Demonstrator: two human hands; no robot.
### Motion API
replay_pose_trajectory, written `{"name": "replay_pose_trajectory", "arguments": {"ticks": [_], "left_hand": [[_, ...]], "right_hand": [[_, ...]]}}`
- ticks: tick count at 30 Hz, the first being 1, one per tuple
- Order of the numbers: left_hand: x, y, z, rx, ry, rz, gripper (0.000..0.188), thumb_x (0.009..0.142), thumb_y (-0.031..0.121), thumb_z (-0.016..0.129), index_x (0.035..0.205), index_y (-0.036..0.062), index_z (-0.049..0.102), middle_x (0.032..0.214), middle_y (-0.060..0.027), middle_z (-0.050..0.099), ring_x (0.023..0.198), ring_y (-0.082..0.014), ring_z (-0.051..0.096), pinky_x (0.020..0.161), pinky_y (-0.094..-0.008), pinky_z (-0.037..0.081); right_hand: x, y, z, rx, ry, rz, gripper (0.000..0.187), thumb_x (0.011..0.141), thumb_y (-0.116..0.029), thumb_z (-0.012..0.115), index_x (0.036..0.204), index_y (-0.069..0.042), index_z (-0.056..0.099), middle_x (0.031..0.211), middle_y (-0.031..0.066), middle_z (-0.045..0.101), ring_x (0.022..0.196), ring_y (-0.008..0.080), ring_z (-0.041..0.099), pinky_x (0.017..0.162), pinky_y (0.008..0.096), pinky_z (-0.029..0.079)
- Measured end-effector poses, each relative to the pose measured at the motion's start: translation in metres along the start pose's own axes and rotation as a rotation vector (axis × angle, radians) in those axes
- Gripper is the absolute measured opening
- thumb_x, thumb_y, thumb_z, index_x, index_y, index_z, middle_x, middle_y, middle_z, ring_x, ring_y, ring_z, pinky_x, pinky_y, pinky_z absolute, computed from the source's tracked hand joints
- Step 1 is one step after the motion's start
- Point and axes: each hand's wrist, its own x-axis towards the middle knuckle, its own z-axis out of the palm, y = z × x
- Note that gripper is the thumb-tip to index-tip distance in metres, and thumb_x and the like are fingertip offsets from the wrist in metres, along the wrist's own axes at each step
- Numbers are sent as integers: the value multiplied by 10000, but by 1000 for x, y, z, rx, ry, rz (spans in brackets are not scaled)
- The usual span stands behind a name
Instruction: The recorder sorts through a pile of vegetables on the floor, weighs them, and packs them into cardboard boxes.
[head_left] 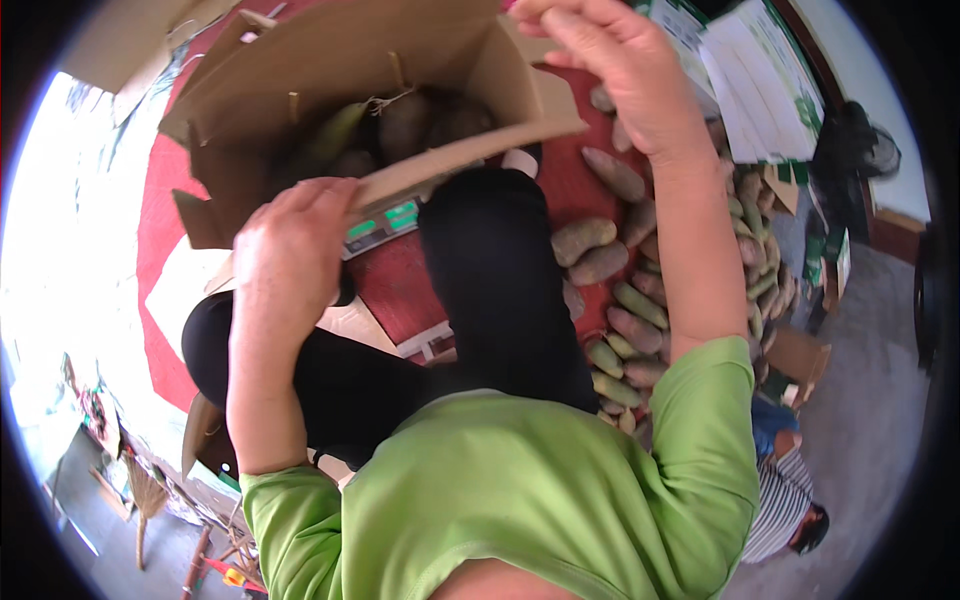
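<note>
An open cardboard box (440, 160) stands in front of me with its flaps up. Inside, in shadow, lie several long root vegetables, one of them a greenish radish (342, 130), with a thin string near it. My left hand (295, 230) is closed over the box's near left edge. At the box's far right corner is my right hand (610, 60), its fingers bent together beside the flap; a small pink spot shows at the fingertips, and what they hold is unclear. A scale (385, 227) with green lit digits shows beneath the box's near edge.
Many radishes (632, 325), reddish and green, are spread on the red ground sheet (400, 290) to my right. White and green cartons (765, 80) lie flat at the far right. Another person (785, 510) is at the lower right. A broom (145, 500) lies lower left.
</note>
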Motion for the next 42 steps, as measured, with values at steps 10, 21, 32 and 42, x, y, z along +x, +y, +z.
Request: {"name": "replay_pose_trajectory", "arguments": {"ticks": [10, 21, 32, 42], "left_hand": [[3, 6, 0, -62, -3, -60, 234, 878, 85, 592, 1105, 54, 642, 1071, -114, 653, 895, -289, 655, 784, -329, 516], [9, 4, 4, -117, 117, -58, 229, 869, 56, 624, 1092, 42, 673, 1020, -105, 681, 923, -218, 668, 808, -316, 515], [9, -16, 5, -34, 162, 35, 221, 938, 80, 552, 1118, 24, 668, 997, -97, 688, 924, -181, 651, 802, -300, 513], [13, -31, 9, -41, 217, 68, 263, 981, 142, 500, 1135, -6, 653, 987, -111, 682, 921, -176, 647, 803, -284, 514]], "right_hand": [[-153, 126, -93, -121, 519, 383, 191, 926, -156, 553, 1075, -76, 642, 987, 12, 659, 910, 104, 611, 751, 251, 472], [-349, 355, -48, -182, 504, 806, 180, 865, -103, 602, 1018, -19, 650, 801, 24, 656, 645, 86, 606, 520, 225, 446], [-454, 375, -30, -94, 559, 1284, 160, 818, -113, 595, 949, -59, 668, 711, 31, 629, 575, 125, 591, 442, 271, 438], [-627, 482, -77, -529, 589, 1233, 109, 763, -173, 641, 766, -89, 710, 842, 114, 697, 793, 261, 682, 652, 369, 549]]}}
